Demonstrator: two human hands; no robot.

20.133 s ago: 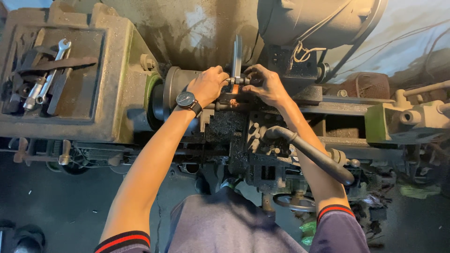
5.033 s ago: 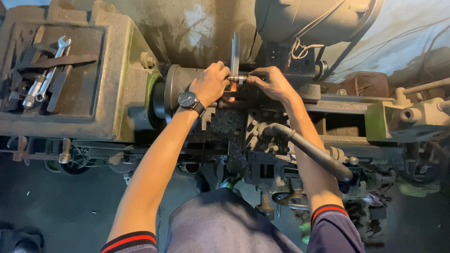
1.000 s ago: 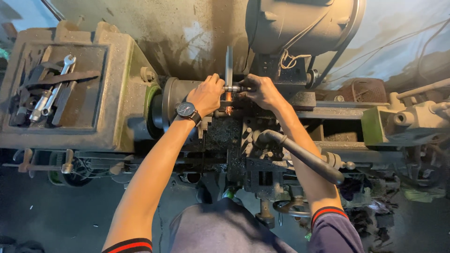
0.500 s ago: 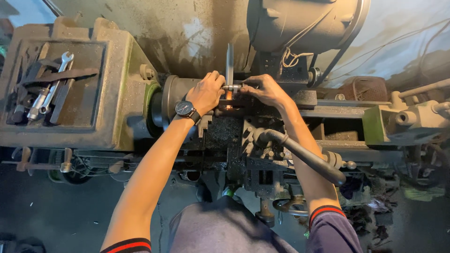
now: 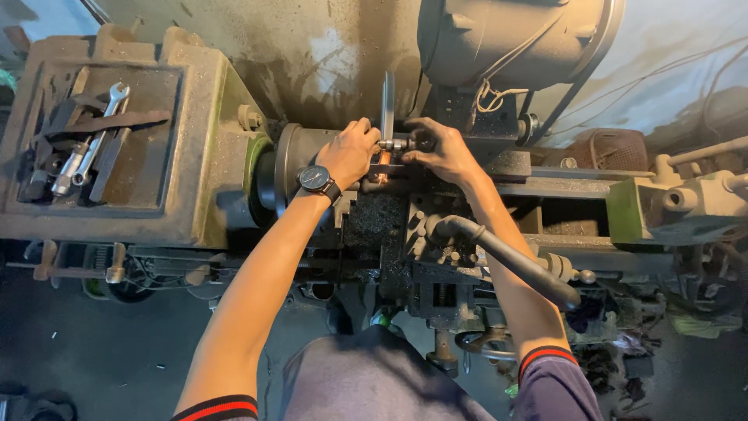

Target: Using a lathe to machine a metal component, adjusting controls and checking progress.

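Head view: we've kept both hands put, left hand (image 5: 352,152) by the chuck (image 5: 300,160), right hand (image 5: 440,148) fingers clamped on the caliper (image 5: 388,117), measurement ongoing.

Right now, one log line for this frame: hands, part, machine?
left hand: on small metal workpiece | right hand: at same piece, beside flat upright grey steel caliper | grimy green metal lathe | spanners in top tray

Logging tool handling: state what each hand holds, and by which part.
Both hands meet on a slim grey metal measuring tool: left hand and right hand pinch its lower end; the blade stands free above.
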